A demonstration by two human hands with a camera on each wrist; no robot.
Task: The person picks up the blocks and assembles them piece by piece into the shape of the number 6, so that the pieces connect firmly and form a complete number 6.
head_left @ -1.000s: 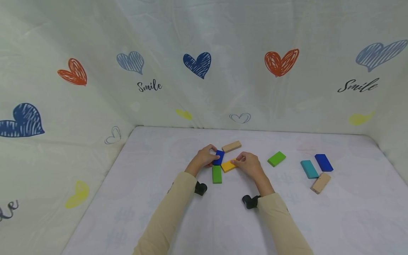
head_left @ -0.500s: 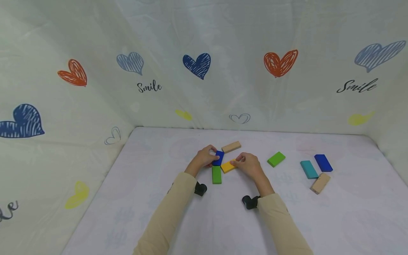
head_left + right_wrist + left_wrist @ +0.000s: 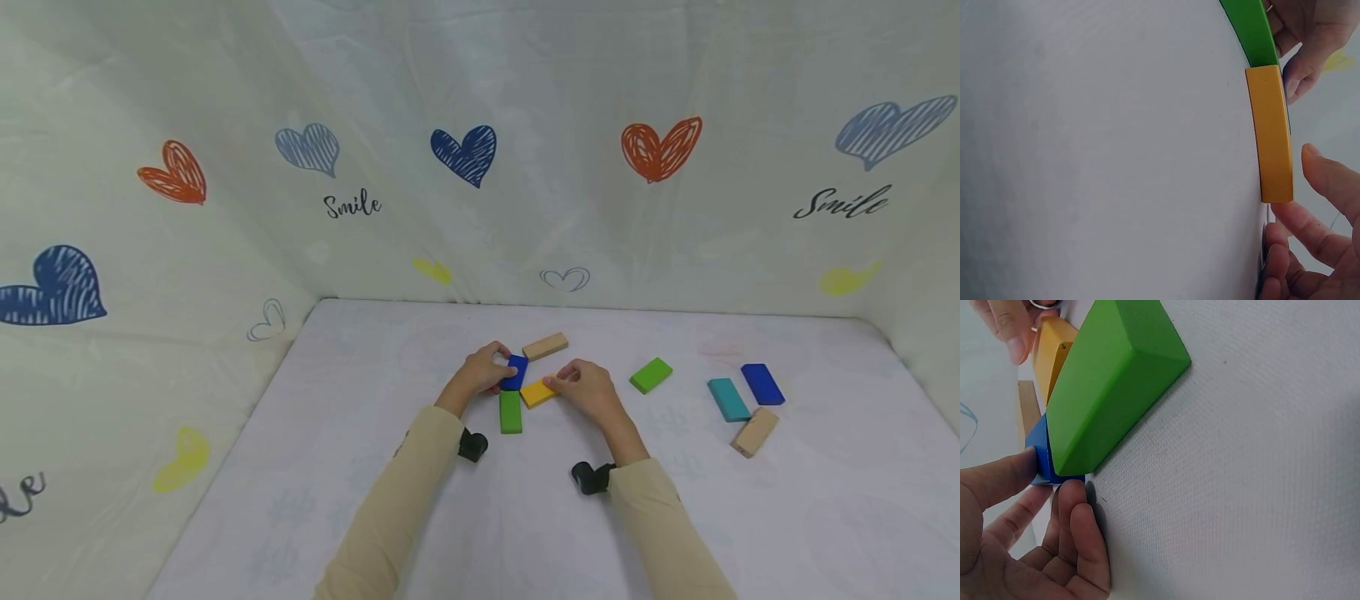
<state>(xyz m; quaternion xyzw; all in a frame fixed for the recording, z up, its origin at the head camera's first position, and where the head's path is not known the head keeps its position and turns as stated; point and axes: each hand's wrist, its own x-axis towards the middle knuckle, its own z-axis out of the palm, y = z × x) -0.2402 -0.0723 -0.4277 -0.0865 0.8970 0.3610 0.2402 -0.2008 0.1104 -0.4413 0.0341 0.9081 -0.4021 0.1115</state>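
My left hand (image 3: 480, 369) pinches a blue block (image 3: 515, 373) by its left side, thumb on its top, fingers at the edge. In the left wrist view, a green block (image 3: 1107, 381) partly hides this blue block (image 3: 1040, 447). The green block (image 3: 511, 412) lies against the blue one's near end. To the right, a yellow block (image 3: 536, 393) slants away from where those two meet. At its right end is my right hand (image 3: 588, 389). In the right wrist view, the thumb hovers off the yellow block (image 3: 1270, 134), while a fingertip is at its end.
A plain wooden block (image 3: 545, 346) lies behind, close to the blue one's far corner. Farther right on the white table (image 3: 847, 500) are a green block (image 3: 651, 376), a teal block (image 3: 728, 400), another blue block (image 3: 762, 384) and a wooden block (image 3: 755, 432). Cloth walls (image 3: 555, 208) enclose the back and sides.
The right hand has eased very slightly to the right, baring a little more of the yellow block. The left hand and the blocks look unmoved.
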